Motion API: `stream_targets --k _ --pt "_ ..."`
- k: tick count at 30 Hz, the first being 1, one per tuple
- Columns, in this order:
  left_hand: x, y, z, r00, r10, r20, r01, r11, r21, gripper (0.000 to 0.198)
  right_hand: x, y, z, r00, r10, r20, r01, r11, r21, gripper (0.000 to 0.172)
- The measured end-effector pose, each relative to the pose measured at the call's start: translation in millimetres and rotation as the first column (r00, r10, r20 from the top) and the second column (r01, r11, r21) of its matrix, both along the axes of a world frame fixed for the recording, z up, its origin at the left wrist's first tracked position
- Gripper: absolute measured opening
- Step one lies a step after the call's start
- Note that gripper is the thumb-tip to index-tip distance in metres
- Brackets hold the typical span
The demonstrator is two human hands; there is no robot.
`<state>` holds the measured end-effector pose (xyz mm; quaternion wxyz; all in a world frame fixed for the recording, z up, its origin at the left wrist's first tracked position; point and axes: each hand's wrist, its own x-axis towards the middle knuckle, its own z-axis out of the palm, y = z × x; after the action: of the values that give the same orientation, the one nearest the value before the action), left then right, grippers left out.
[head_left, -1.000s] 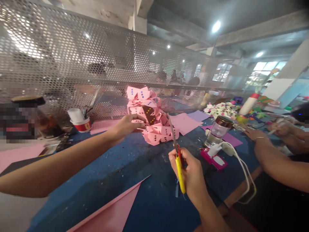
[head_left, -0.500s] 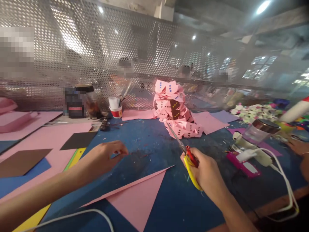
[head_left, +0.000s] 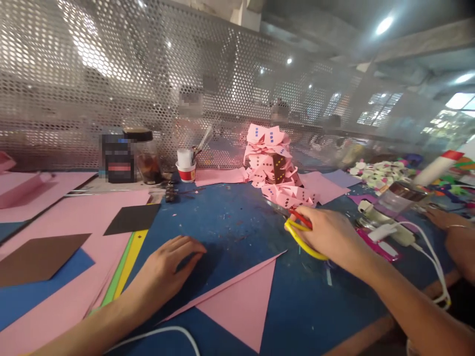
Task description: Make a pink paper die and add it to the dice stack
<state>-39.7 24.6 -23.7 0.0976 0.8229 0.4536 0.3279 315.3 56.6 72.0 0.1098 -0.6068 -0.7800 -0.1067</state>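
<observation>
My right hand [head_left: 330, 232] is closed around scissors [head_left: 306, 245] with yellow and red handles. The blades point away, toward the foot of a pile of pink cut-paper pieces [head_left: 270, 168] printed with dark and blue square dots; whether the tips touch it I cannot tell. Over the blue table, my left hand [head_left: 176, 259] holds nothing, its fingers bent and its thumb apart from them. Closest to it is a pink paper triangle [head_left: 241, 306], which has a narrow folded strip along its upper edge.
Pink sheets [head_left: 107, 207] with black and brown cards on top spread at left. A paper cup [head_left: 185, 170] and a dark-lidded jar [head_left: 148, 163] stand by the perforated metal screen [head_left: 222, 64]. Another person's hand [head_left: 454, 237] is at right, near a white cable [head_left: 430, 249].
My right hand has carried the scissors forward and slightly right, and the blades now lie flatter. My left hand sits lower in view, nearer the pink triangle. The whole view has shifted slightly.
</observation>
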Motion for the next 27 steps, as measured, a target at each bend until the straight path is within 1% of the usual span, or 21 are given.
stream_targets --k 2,4,6,8,12,15,19,23,27 --pt "-0.7 -1.5 0.6 1.0 -0.01 0.001 0.01 1.0 0.026 0.016 -4.4 15.0 5.3 0.999 -0.006 0.032 0.006 1.0 -0.004 0.03" --pt "-1.1 -2.8 1.0 1.0 -0.02 0.0 0.02 0.999 0.041 0.016 -11.8 32.2 8.3 0.998 0.023 0.051 -0.021 0.999 -0.041 0.034" --pt "-0.7 -3.8 0.5 0.999 -0.044 -0.012 0.044 0.998 0.043 0.018 -22.4 50.7 8.4 0.996 0.07 0.047 -0.067 0.995 -0.073 0.042" --pt "0.0 -4.4 -0.6 0.997 -0.066 -0.027 0.067 0.997 0.039 0.018 -35.2 69.8 5.7 0.996 0.074 0.051 -0.068 0.992 -0.106 0.047" --pt "0.6 -5.1 -2.0 0.997 -0.075 -0.034 0.077 0.997 0.03 0.018 -62.6 108.1 -4.3 0.992 0.083 0.098 -0.061 0.975 -0.212 0.044" --pt "0.7 -5.7 -1.7 0.996 -0.077 -0.038 0.078 0.997 0.026 0.018 -81.6 134.1 -12.5 0.985 0.138 0.1 -0.11 0.964 -0.243 0.037" --pt "1.7 -5.4 -0.9 0.995 -0.089 -0.034 0.09 0.995 0.034 0.018 -103.8 164.7 -23.1 0.978 0.181 0.103 -0.146 0.947 -0.286 0.036" --pt "1.7 -5.6 -0.5 0.995 -0.092 -0.034 0.093 0.996 0.02 0.02 -120.4 191.8 -33.1 0.977 0.185 0.105 -0.141 0.934 -0.329 0.034" --pt "0.7 -6.9 -0.3 0.995 -0.093 -0.025 0.093 0.996 0.004 0.021 -128.2 212.5 -40.1 0.979 0.171 0.11 -0.118 0.919 -0.375 0.033"
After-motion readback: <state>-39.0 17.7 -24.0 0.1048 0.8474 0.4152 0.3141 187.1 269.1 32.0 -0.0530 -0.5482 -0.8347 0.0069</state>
